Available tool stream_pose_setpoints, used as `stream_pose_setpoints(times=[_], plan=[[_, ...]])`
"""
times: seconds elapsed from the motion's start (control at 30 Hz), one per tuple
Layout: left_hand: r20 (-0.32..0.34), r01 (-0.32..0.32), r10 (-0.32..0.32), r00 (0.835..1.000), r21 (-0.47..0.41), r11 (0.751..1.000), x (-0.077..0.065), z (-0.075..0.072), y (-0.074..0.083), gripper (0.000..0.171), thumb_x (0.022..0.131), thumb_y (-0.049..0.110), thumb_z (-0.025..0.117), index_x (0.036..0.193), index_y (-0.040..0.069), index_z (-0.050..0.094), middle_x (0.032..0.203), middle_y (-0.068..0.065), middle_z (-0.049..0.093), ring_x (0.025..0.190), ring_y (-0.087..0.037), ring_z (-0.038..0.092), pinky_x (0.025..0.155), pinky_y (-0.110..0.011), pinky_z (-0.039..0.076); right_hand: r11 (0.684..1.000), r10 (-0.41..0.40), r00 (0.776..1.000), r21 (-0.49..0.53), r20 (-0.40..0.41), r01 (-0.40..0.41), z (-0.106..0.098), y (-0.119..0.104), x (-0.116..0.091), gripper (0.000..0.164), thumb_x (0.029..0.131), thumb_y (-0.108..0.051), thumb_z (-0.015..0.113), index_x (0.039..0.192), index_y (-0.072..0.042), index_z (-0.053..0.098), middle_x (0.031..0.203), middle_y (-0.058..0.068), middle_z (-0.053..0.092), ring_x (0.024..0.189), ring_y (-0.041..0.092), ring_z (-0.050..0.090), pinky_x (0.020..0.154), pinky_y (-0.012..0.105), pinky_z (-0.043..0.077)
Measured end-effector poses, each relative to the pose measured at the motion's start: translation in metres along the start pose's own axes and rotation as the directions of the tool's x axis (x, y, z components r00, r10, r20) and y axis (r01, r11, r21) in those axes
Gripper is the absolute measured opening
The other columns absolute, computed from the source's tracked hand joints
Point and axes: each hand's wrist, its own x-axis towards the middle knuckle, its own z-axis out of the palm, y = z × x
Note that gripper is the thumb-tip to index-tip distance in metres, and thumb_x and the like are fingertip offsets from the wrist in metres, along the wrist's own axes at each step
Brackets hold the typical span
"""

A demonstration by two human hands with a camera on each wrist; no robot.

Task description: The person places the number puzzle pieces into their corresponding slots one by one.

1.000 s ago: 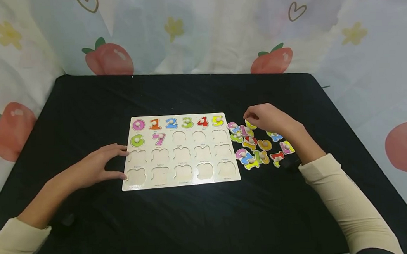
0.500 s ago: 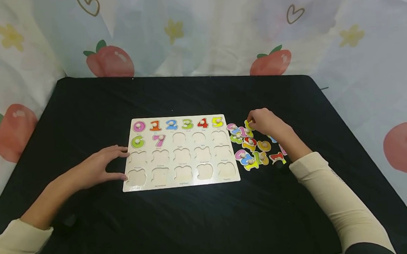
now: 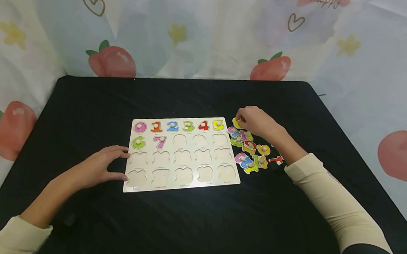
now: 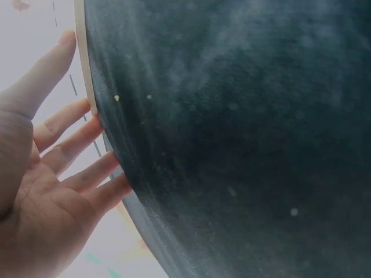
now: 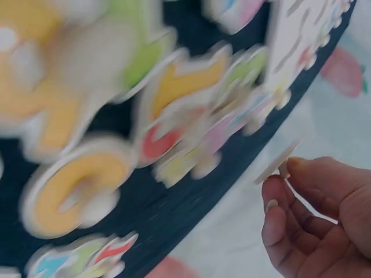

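Observation:
In the head view a pale wooden number puzzle board [image 3: 183,187] lies on the black table. Numbers 0 to 5 fill its top row, with a green 6 [image 3: 138,142] and a pink 7 [image 3: 160,141] below. My left hand [image 3: 90,169] touches the board's left edge, thumb and fingers spread apart. Thumb and fingertips of my right hand [image 3: 257,120] pinch the knob of a yellow number piece [image 3: 236,123] just off the board's upper right corner. The right wrist view shows this piece edge-on [image 5: 278,162]; its printed face is turned away there.
Several loose number pieces [image 3: 249,146] lie in overlapping piles along the board's right side. A yellow-orange 0-shaped piece [image 3: 263,149] and a red one [image 3: 276,160] lie farther right, near my right forearm. A printed fabric backdrop [image 3: 198,34] stands behind the table.
My right hand has lifted the yellow number piece from the top of the pile and moved left toward the board. The left hand stays at the board's edge.

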Motion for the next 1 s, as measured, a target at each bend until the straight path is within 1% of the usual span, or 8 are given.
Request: stream_pose_setpoints(times=[0.17, 0.27, 0.4, 0.53, 0.6, 0.7, 0.8, 1.0], plan=[[0.011, 0.001, -0.001, 1.000, 0.002, 1.000, -0.001, 0.000, 0.002, 0.072, 0.072, 0.040, 0.080, 0.125, -0.002, 0.056, 0.137, -0.020, 0.044, 0.122, -0.038, 0.041, 0.097, -0.056, 0.037, 0.996, -0.087, 0.996, 0.006, 0.026, 0.086, 0.005, -0.031, 0.006, 0.016, 0.092, -0.007, 0.055, 0.104, -0.001, 0.064, 0.093, 0.009, 0.059, 0.079, 0.022, 0.053, 0.067, 0.030, 0.047], [0.011, 0.011, -0.011, 1.000, 0.007, 1.000, -0.002, -0.001, 0.003, 0.071, 0.072, 0.038, 0.081, 0.125, -0.002, 0.056, 0.137, -0.021, 0.044, 0.121, -0.038, 0.041, 0.096, -0.055, 0.038, 0.989, -0.145, 0.988, 0.025, 0.047, 0.143, 0.010, -0.049, 0.012, 0.014, 0.092, -0.007, 0.057, 0.103, -0.003, 0.065, 0.095, 0.008, 0.060, 0.080, 0.021, 0.053, 0.068, 0.028, 0.047], [0.014, 0.008, -0.008, 1.000, 0.007, 1.000, 0.000, -0.002, 0.004, 0.070, 0.072, 0.037, 0.081, 0.125, -0.003, 0.056, 0.137, -0.022, 0.044, 0.121, -0.039, 0.041, 0.096, -0.055, 0.038, 0.974, -0.228, 0.971, 0.029, 0.068, 0.226, 0.018, -0.072, 0.017, 0.011, 0.090, -0.006, 0.058, 0.099, -0.004, 0.065, 0.095, 0.006, 0.061, 0.079, 0.018, 0.052, 0.067, 0.025, 0.045], [0.023, 0.007, -0.007, 1.000, 0.007, 1.000, 0.001, -0.002, 0.003, 0.071, 0.073, 0.038, 0.080, 0.125, -0.004, 0.056, 0.137, -0.022, 0.043, 0.121, -0.040, 0.041, 0.096, -0.055, 0.038, 0.957, -0.288, 0.950, 0.008, 0.118, 0.289, 0.026, -0.092, 0.023, 0.004, 0.090, -0.005, 0.057, 0.091, -0.006, 0.061, 0.085, 0.004, 0.056, 0.074, 0.016, 0.049, 0.063, 0.023, 0.040], [0.025, 0.012, -0.013, 1.000, 0.009, 1.000, 0.001, -0.002, 0.002, 0.071, 0.073, 0.038, 0.080, 0.125, -0.004, 0.056, 0.137, -0.022, 0.043, 0.120, -0.039, 0.041, 0.096, -0.056, 0.038, 0.949, -0.314, 0.939, 0.006, 0.141, 0.317, 0.031, -0.101, 0.027, 0.004, 0.089, -0.005, 0.057, 0.088, -0.006, 0.060, 0.080, 0.004, 0.052, 0.072, 0.015, 0.048, 0.062, 0.022, 0.038], [0.029, 0.018, -0.019, 0.999, 0.009, 1.000, 0.001, -0.001, 0.001, 0.071, 0.073, 0.039, 0.080, 0.124, -0.004, 0.056, 0.137, -0.023, 0.043, 0.120, -0.040, 0.041, 0.095, -0.056, 0.038, 0.938, -0.345, 0.925, 0.019, 0.161, 0.347, 0.037, -0.110, 0.034, 0.004, 0.089, -0.006, 0.058, 0.089, -0.006, 0.062, 0.079, 0.002, 0.053, 0.072, 0.015, 0.048, 0.061, 0.021, 0.038], [0.023, 0.017, -0.017, 1.000, 0.009, 1.000, 0.003, -0.001, 0.002, 0.071, 0.073, 0.039, 0.080, 0.124, -0.004, 0.056, 0.137, -0.023, 0.043, 0.119, -0.040, 0.042, 0.095, -0.056, 0.039, 0.934, -0.355, 0.921, 0.026, 0.161, 0.356, 0.040, -0.115, 0.039, 0.004, 0.089, -0.006, 0.059, 0.090, -0.006, 0.063, 0.079, 0.002, 0.055, 0.073, 0.015, 0.050, 0.062, 0.021, 0.038], [0.012, 0.014, -0.014, 1.000, 0.015, 1.000, 0.003, -0.002, 0.002, 0.069, 0.072, 0.036, 0.081, 0.123, -0.004, 0.057, 0.137, -0.022, 0.043, 0.119, -0.039, 0.041, 0.095, -0.055, 0.039, 0.925, -0.378, 0.912, 0.021, 0.158, 0.380, 0.043, -0.121, 0.045, 0.005, 0.089, -0.005, 0.057, 0.089, -0.007, 0.062, 0.079, 0.001, 0.054, 0.074, 0.015, 0.050, 0.060, 0.020, 0.037]])
